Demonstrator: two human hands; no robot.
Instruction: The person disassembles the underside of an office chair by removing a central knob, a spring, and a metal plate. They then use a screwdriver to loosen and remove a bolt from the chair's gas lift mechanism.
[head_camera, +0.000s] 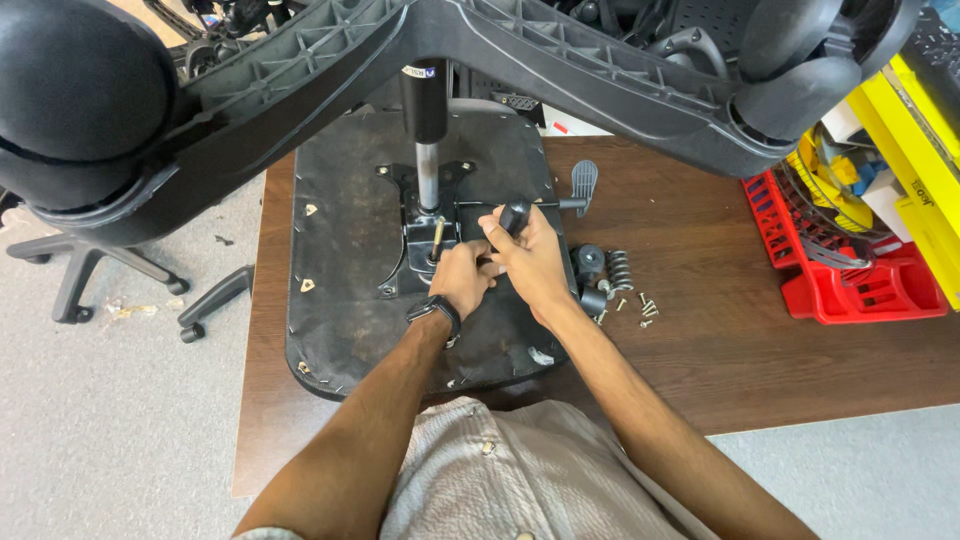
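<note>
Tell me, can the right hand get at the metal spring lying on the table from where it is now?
Probably yes. The right hand grips a black handle, but the spring lies uncovered on the table just beside it.

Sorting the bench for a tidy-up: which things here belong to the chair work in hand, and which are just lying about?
In hand: left hand on tilt mechanism; right hand holding black-handled tool; upturned seat; spring; screws.
Lying about: red crate; yellow boxes.

Black seat underside (350, 300); brown wood tabletop (760, 340); red crate (850, 290); yellow boxes (915, 150); grey speckled floor (110, 420); black screwdriver handle (514, 214).
</note>
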